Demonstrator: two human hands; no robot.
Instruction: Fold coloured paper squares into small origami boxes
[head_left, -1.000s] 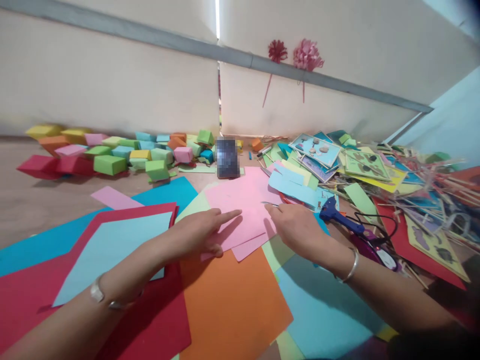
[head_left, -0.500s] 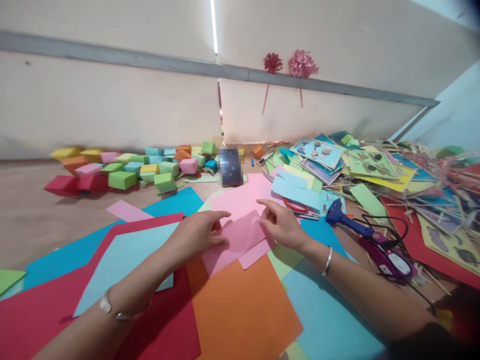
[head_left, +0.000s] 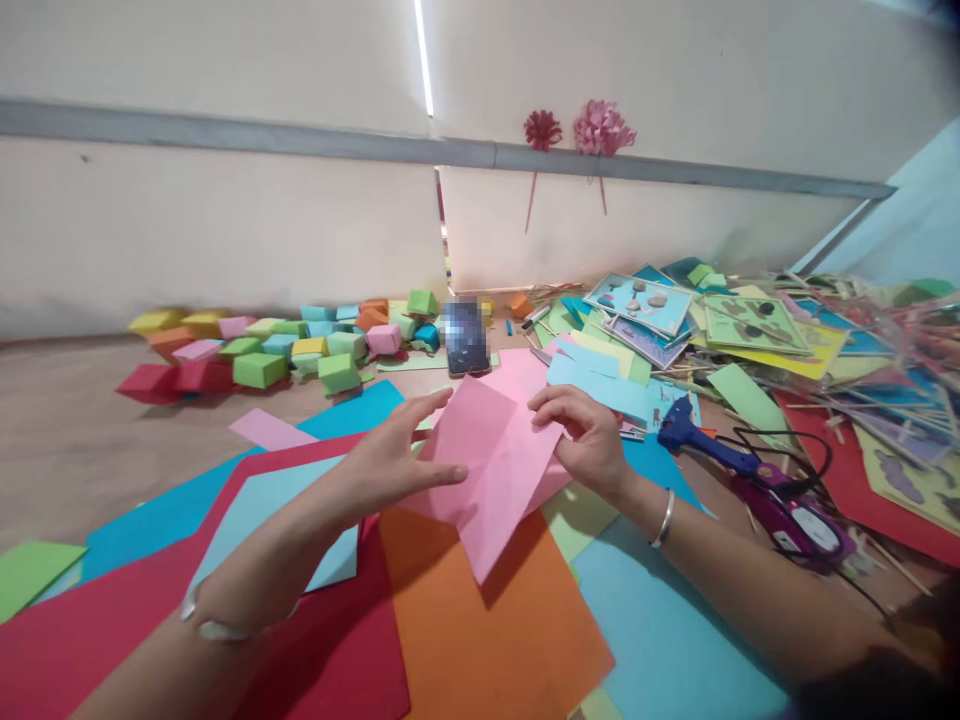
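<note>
A creased sheet of pink paper [head_left: 487, 480] is raised between my hands, its folded halves standing at an angle with one corner pointing down toward me. My right hand [head_left: 589, 435] pinches its right edge, fingers curled over the front. My left hand [head_left: 386, 455] is at the left side with fingers spread; its thumb lies against the paper's front, and some fingertips are partly hidden by the sheet. Beneath are more pink paper [head_left: 517, 375] and a large orange sheet [head_left: 495, 640].
Red [head_left: 330, 650], light blue [head_left: 660, 630] and darker blue sheets [head_left: 157, 500] overlap around the work area. Folded paper cubes [head_left: 259, 370] line the wall beside a phone [head_left: 466, 350]. On the right are a blue glue gun [head_left: 705, 445], its cord, picture cards [head_left: 641, 300] and scattered sticks.
The pink paper has been lifted and opened along its crease. My right hand now grips its right edge, and my left fingers have spread wider. The view has shifted slightly.
</note>
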